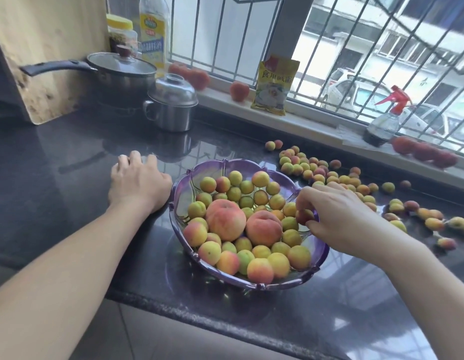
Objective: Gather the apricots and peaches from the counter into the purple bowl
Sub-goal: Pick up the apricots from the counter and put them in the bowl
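1. Purple bowl (pixel 319 252) sits on the dark counter (pixel 70 157) near its front edge, centre of view.
2. Bowl is mostly full: two peaches (pixel 225 219) side by side in the middle, small apricots (pixel 260 270) packed around them.
3. Right hand (pixel 337 211) is over the bowl's right rim, fingers curled, pinching a reddish apricot (pixel 303 216) between thumb and fingertips, just inside the rim.
4. Left hand (pixel 137 180) rests palm-down on the counter just left of the bowl, fingers relaxed and slightly spread, holding nothing. Wrist is close to the bowl's wall; contact not clear.
5. Loose apricots (pixel 314 170) lie scattered on the counter right of and behind the bowl, trailing to the right edge.
6. Behind: lidded steel pot (pixel 171 105), black-handled saucepan (pixel 122 71) with glass lid, oil bottle (pixel 153 29), yellow-capped jar (pixel 122 32).
7. Windowsill: yellow packet (pixel 273 88), red-topped spray bottle (pixel 384 120), several larger red fruits (pixel 239 90).
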Demonstrator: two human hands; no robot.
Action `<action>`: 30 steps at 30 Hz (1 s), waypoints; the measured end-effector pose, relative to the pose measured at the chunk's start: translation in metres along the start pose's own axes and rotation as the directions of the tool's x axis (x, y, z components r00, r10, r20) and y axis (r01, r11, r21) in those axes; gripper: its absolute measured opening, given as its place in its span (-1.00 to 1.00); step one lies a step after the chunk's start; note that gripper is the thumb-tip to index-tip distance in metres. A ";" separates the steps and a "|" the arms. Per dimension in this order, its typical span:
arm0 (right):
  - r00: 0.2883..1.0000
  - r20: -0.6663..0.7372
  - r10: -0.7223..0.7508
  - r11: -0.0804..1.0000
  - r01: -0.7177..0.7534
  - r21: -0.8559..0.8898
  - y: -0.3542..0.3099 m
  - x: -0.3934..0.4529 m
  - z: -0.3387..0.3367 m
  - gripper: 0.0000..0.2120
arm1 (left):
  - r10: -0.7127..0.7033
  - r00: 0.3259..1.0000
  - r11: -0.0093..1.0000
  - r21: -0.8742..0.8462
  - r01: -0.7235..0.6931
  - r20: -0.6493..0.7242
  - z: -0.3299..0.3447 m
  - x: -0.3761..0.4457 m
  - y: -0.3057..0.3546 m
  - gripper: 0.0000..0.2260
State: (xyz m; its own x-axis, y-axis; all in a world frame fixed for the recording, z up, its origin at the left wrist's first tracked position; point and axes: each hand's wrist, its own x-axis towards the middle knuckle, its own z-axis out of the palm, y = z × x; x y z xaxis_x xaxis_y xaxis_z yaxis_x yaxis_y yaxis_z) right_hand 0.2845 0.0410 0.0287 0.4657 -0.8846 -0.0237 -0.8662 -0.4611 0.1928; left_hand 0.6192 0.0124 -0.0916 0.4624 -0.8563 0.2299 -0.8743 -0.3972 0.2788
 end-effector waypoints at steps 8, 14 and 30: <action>0.984 -0.098 0.151 0.883 -0.089 0.462 0.026 0.002 -0.007 -0.83 | 0.007 1.000 1.000 -0.015 -0.007 -0.018 0.005 0.003 -0.003 -0.70; 0.798 -0.230 0.557 0.676 -0.275 0.683 0.063 0.052 0.049 -0.80 | 0.006 1.000 1.000 0.014 -0.006 -0.026 0.009 0.006 -0.004 -0.71; 0.961 -0.275 0.014 0.985 -0.060 -0.159 0.082 0.174 0.109 -0.55 | 0.012 1.000 0.999 0.053 -0.011 -0.021 0.010 0.007 -0.005 -0.71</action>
State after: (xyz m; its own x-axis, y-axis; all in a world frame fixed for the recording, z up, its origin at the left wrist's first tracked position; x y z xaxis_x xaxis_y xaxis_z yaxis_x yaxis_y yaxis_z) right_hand 0.2747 -0.1583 -0.0665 0.4855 -0.8379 0.2496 -0.8525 -0.3905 0.3475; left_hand 0.6252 0.0052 -0.1003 0.4550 -0.8537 0.2531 -0.8858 -0.4049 0.2269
